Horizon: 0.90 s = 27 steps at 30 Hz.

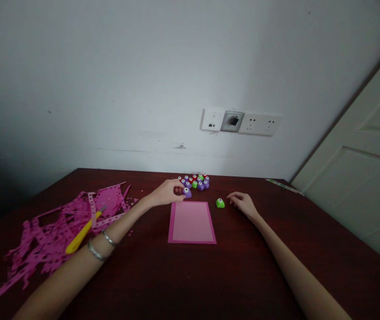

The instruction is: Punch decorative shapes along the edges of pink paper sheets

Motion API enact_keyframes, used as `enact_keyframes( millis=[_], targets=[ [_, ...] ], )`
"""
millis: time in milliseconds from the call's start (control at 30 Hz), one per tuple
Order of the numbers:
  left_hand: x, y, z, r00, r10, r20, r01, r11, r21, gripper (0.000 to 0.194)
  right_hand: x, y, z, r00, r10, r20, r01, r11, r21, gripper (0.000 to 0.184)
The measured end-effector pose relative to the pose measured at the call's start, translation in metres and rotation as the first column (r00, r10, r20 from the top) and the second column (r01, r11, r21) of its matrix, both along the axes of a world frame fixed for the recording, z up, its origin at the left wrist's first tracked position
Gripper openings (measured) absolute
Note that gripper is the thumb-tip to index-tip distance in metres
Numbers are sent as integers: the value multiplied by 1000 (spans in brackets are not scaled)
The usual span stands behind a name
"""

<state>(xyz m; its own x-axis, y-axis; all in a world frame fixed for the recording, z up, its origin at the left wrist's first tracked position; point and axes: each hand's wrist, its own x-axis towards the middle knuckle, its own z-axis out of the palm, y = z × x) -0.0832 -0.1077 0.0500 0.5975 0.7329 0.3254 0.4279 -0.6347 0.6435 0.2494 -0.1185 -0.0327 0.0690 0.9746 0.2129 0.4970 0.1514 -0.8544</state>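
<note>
My left hand (166, 192) is closed on a small purple paper punch (187, 193) with a white round top, its fingers and thumb at the punch's left side. Below that hand lies a pale pink sheet (192, 221) with a darker pink border, flat on the dark red-brown table (190, 275). A green paper punch (220, 203) stands by the sheet's upper right corner. My right hand (243, 204) rests just right of the green punch, apart from it, with loosely bent fingers and nothing in them.
Behind my left hand several purple, green and red paper punches (200, 186) stand bunched together. Pink punched paper scraps (50, 238) spread over the left side, with a yellow-handled cutter (82, 234) on top. A thin strip (284, 186) lies far right; wall sockets (260, 124) are above.
</note>
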Motion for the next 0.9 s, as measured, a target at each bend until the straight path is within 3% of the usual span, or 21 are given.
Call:
enact_keyframes(
  millis=[167,300,400,533,667,900],
  targets=[
    [10,-9,-8,994,-103,-39,102,994,-27,17,-6,-5,8,999,-12,-45,12,1000,14,28],
    [16,-13,-7,991,-126,-46,125,992,-23,19,-23,-15,35,999,19,-41,-17,999,44,24],
    [18,-18,-1,987,-147,-71,147,989,-6,20,-48,-28,63,975,221,28,-222,974,43,24],
    [20,-25,6,984,-162,-79,162,987,-10,20,-82,-45,86,878,445,173,-458,888,40,25],
    [22,-30,8,979,-181,-98,180,984,-15,20,-98,-54,87,838,477,264,-498,867,17,26],
    [26,-33,4,971,-220,-97,222,975,12,22,-102,-59,86,830,502,245,-517,856,-3,16]
  ],
)
